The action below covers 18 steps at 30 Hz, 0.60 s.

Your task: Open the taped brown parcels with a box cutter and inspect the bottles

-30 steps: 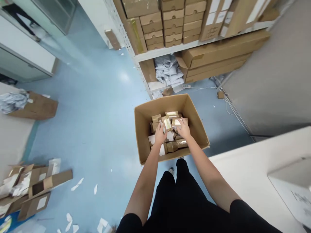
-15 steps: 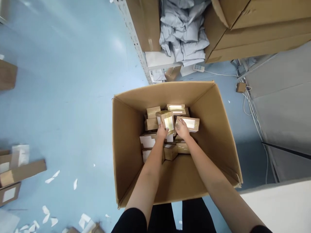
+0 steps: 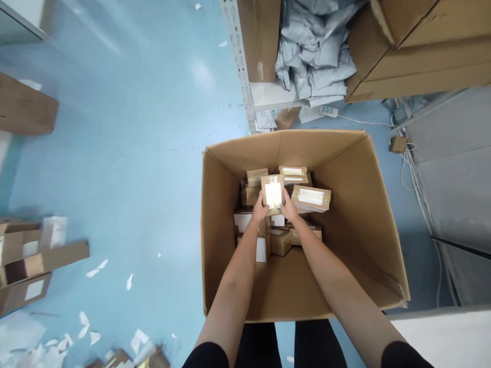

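Both my hands hold one small taped cardboard box (image 3: 273, 194) with a white label on top, inside a large open carton (image 3: 303, 306). My left hand (image 3: 260, 208) grips its left side, and my right hand (image 3: 288, 205) grips its right side. Just right of my right hand lies another labelled box (image 3: 311, 198), untouched. Several more small brown boxes (image 3: 281, 242) are piled around and below, some with white labels. What lies under the held box is hidden.
Beyond the carton, a shelf (image 3: 272, 94) bears grey mailer bags (image 3: 314, 56) and big cartons (image 3: 418, 56). A power strip (image 3: 329, 111) and cables lie on the floor to the right. Stacked boxes (image 3: 34, 260) and paper scraps (image 3: 84, 324) are at the left.
My right hand has let go of the labelled box on the right and moved onto the box in my left hand. That box now sits straighter between both hands. The view has shifted left.
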Each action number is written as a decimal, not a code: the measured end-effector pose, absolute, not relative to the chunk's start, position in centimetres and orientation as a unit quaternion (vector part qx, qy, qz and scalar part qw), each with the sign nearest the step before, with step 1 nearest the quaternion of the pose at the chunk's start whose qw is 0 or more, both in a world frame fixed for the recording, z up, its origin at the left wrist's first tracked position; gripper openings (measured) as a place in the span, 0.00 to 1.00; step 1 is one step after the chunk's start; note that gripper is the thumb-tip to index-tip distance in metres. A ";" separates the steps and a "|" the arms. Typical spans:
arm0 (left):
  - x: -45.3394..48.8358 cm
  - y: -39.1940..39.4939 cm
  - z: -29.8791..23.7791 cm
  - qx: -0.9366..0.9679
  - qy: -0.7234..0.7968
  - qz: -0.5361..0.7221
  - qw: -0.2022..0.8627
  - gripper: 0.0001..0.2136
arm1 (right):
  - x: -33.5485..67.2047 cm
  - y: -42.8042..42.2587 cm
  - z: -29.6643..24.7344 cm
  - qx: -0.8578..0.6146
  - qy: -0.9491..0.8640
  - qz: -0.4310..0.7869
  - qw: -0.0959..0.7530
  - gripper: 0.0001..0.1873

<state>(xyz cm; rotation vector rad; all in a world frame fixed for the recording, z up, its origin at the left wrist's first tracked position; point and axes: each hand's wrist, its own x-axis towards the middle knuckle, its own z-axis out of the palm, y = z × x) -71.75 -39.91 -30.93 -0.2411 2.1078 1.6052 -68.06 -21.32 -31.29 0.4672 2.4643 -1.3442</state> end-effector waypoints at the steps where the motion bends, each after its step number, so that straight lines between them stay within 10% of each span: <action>1: -71.8 -39.8 -29.8 -0.075 0.765 0.595 0.234 0.50 | -68.0 -21.2 -30.1 0.165 0.860 -0.463 0.139 0.53; 18: -70.2 -36.0 1.5 0.154 0.729 0.623 0.239 0.51 | -61.4 -17.3 1.0 0.201 0.817 -0.525 -0.126 0.50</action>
